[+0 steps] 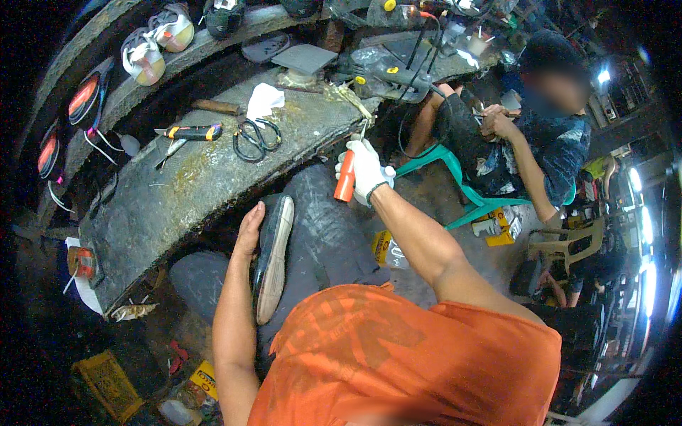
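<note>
A shoe with a dark upper and an off-white sole [275, 263] lies on its side along my thighs. Beside its dark side is my bare left hand [249, 228], fingers stretched out and not wrapped round it; whether they touch it I cannot tell. My right hand [366, 169], in a white glove, is closed around an orange-handled tool [344, 179] near the bench's right end. A thin metal tip shows above the glove, but its exact kind is unclear. On the bench [206, 188] rest black-handled scissors [256, 140], a black-and-orange-handled tool [193, 133] and a crumpled white piece [265, 101].
A wooden handle [216, 106] lies farther back on the bench. Shoes [143, 58] line the shelf behind. At the right, another person [547, 135] sits on a green plastic chair [458, 186], working with both hands. A yellow crate [108, 387] stands on the floor at lower left.
</note>
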`<action>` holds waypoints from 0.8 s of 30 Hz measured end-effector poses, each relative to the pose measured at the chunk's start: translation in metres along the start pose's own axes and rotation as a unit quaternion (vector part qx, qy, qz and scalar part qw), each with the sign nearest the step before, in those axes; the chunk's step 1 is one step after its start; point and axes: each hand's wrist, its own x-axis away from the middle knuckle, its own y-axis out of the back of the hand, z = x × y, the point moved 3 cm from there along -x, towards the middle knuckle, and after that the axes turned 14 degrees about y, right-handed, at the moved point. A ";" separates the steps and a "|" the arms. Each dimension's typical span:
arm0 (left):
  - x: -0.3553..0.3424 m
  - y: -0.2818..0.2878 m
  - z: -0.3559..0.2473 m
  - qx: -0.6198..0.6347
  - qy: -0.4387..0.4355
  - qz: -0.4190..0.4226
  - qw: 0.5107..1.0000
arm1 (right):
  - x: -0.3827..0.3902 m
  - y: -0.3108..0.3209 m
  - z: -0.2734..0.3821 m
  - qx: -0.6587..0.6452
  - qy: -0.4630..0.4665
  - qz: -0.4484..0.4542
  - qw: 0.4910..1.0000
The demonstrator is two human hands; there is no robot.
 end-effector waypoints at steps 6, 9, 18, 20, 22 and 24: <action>0.007 0.008 0.003 -0.040 -0.039 -0.029 0.998 | -0.008 0.002 -0.002 -0.012 0.006 -0.006 1.000; 0.003 0.011 0.003 -0.043 -0.052 -0.007 0.998 | -0.013 0.005 0.000 0.011 0.010 -0.014 1.000; 0.005 0.012 0.003 -0.044 -0.046 -0.006 0.998 | -0.023 0.004 -0.005 -0.052 -0.017 -0.040 0.998; 0.009 0.011 0.001 -0.061 -0.041 -0.037 0.997 | -0.025 0.003 -0.006 -0.053 -0.012 -0.034 0.998; 0.011 0.008 -0.001 -0.052 -0.046 -0.020 0.997 | -0.025 0.004 -0.006 -0.043 -0.010 -0.035 0.998; 0.010 0.006 -0.002 -0.047 -0.044 -0.007 0.998 | -0.023 0.003 -0.006 -0.040 -0.001 -0.025 0.999</action>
